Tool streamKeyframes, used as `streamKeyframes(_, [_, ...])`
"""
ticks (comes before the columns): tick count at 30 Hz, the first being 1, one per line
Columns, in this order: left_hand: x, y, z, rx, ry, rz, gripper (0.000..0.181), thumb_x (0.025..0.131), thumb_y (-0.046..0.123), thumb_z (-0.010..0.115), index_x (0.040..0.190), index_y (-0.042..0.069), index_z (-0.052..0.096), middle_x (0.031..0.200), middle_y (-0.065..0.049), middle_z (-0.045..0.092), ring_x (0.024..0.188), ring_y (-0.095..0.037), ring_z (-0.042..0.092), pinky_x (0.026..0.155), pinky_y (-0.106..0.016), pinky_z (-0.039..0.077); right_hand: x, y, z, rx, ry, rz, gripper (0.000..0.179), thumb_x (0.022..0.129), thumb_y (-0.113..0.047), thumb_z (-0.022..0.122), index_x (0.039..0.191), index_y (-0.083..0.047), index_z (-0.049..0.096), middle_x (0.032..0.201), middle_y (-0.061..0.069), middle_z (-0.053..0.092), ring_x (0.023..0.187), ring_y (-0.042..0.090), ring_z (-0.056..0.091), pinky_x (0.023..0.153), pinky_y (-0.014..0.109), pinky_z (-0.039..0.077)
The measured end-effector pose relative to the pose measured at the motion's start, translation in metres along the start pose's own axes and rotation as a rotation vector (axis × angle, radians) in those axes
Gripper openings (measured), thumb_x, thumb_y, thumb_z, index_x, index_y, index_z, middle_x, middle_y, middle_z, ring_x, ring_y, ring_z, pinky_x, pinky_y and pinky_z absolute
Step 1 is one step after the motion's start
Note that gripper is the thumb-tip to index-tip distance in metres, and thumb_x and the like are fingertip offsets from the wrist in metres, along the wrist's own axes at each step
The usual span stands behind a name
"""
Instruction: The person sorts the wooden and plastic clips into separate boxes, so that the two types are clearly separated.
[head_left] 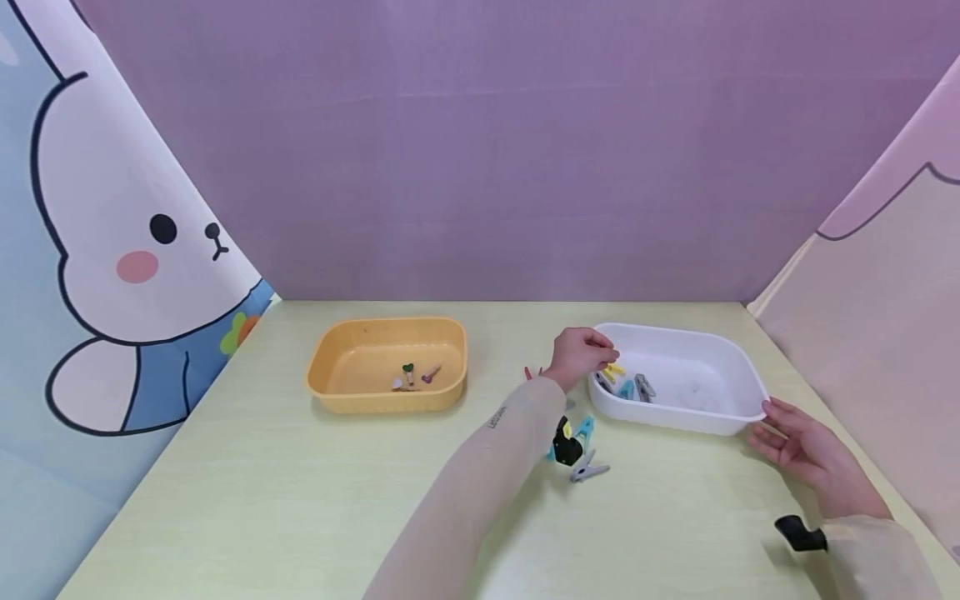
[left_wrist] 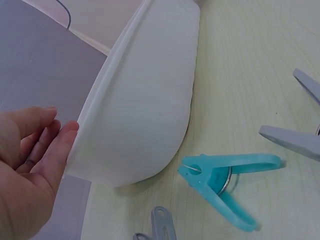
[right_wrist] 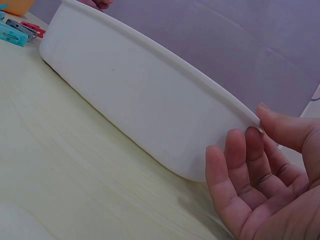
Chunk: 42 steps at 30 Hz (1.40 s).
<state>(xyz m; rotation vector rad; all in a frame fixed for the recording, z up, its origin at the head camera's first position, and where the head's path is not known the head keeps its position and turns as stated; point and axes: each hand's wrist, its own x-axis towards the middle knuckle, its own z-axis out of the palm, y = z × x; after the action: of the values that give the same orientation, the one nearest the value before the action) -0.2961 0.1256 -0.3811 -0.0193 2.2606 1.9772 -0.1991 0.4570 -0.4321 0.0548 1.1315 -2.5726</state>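
My left hand is over the left end of a white plastic basin, its fingers loosely bent. In the left wrist view the thumb and fingertips stand apart beside the rim, with nothing seen between them. Just below those fingers, a yellow clothespin lies in the basin with a teal clothespin and grey clothespins. At the opposite end my right hand holds the basin's corner, thumb on the rim and fingers against the outer wall.
Left of the white basin, teal clips, a grey clip and a red clip lie on the pale table. Farther left stands a yellow basin holding several small clips. A purple backdrop rises behind.
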Motion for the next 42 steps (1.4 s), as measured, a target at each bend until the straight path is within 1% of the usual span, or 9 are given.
streamKeyframes(6, [0.000,0.000,0.000,0.002,-0.008,-0.009,0.009,0.081,0.000,0.081,0.083,0.005,0.073,0.074,0.000,0.067,0.068,-0.013,0.066,0.068,-0.025,0.060,0.000,0.000,-0.001,0.006,-0.003,0.005,0.030,0.106,-0.003,0.041,0.100,-0.006,0.070,0.094,0.010,0.072,0.084,0.026,0.071,0.082,0.042,0.061])
streamKeyframes(13, [-0.001,-0.001,-0.001,-0.003,-0.043,-0.031,0.010,0.082,0.003,0.081,0.087,0.009,0.073,0.078,0.001,0.067,0.074,-0.014,0.068,0.073,-0.026,0.061,-0.002,0.000,0.000,0.008,0.005,0.010,0.031,0.106,-0.003,0.040,0.100,-0.006,0.070,0.094,0.010,0.072,0.083,0.026,0.071,0.082,0.042,0.061])
streamKeyframes(17, [-0.003,-0.001,-0.003,-0.029,-0.075,-0.005,0.010,0.084,0.004,0.080,0.091,0.007,0.073,0.080,0.001,0.067,0.078,-0.017,0.069,0.075,-0.027,0.061,-0.003,0.000,-0.001,0.015,0.004,0.010,0.031,0.106,-0.003,0.039,0.100,-0.006,0.069,0.094,0.010,0.072,0.083,0.026,0.071,0.082,0.042,0.061])
streamKeyframes(21, [-0.006,0.000,-0.008,-0.032,-0.129,0.041,0.017,0.085,0.004,0.079,0.100,0.001,0.073,0.082,0.001,0.068,0.086,-0.025,0.070,0.075,-0.028,0.061,-0.003,0.001,0.000,0.021,-0.001,0.013,0.031,0.107,-0.003,0.038,0.100,-0.006,0.069,0.094,0.010,0.072,0.084,0.026,0.071,0.082,0.042,0.061])
streamKeyframes(27, [-0.008,0.000,-0.023,-0.044,-0.205,0.070,0.024,0.085,0.002,0.078,0.107,-0.005,0.071,0.085,0.000,0.070,0.100,-0.034,0.068,0.079,-0.032,0.061,-0.002,0.000,0.002,0.022,-0.007,0.014,0.032,0.107,-0.003,0.038,0.101,-0.005,0.069,0.095,0.011,0.072,0.085,0.026,0.071,0.083,0.042,0.061])
streamKeyframes(29, [-0.007,0.000,-0.029,-0.038,-0.224,0.083,0.022,0.085,0.003,0.078,0.106,-0.003,0.071,0.087,0.000,0.070,0.099,-0.032,0.069,0.079,-0.031,0.061,-0.002,0.000,0.003,0.020,-0.012,0.013,0.032,0.107,-0.003,0.037,0.101,-0.005,0.069,0.095,0.011,0.072,0.085,0.026,0.071,0.083,0.042,0.061])
streamKeyframes(35, [-0.006,-0.001,-0.050,-0.011,-0.249,0.100,0.020,0.086,0.006,0.078,0.105,0.002,0.072,0.091,-0.001,0.071,0.086,-0.015,0.067,0.077,-0.027,0.061,-0.001,-0.001,0.003,0.009,-0.011,0.016,0.033,0.107,-0.004,0.037,0.101,-0.005,0.069,0.095,0.010,0.072,0.085,0.026,0.071,0.082,0.042,0.061])
streamKeyframes(39, [-0.004,-0.004,-0.061,-0.008,-0.249,0.101,0.024,0.087,0.006,0.077,0.109,-0.001,0.071,0.092,-0.002,0.071,0.086,-0.014,0.068,0.077,-0.029,0.061,-0.001,-0.001,0.003,0.001,0.001,0.012,0.032,0.107,-0.004,0.038,0.101,-0.006,0.070,0.095,0.010,0.072,0.085,0.025,0.071,0.082,0.042,0.061])
streamKeyframes(42, [-0.003,-0.006,-0.069,0.008,-0.243,0.091,0.020,0.087,0.006,0.077,0.106,0.002,0.071,0.093,-0.003,0.070,0.087,-0.016,0.069,0.076,-0.028,0.061,-0.001,-0.001,0.002,0.003,-0.001,0.010,0.032,0.107,-0.003,0.038,0.101,-0.006,0.070,0.095,0.010,0.072,0.085,0.026,0.071,0.082,0.042,0.061])
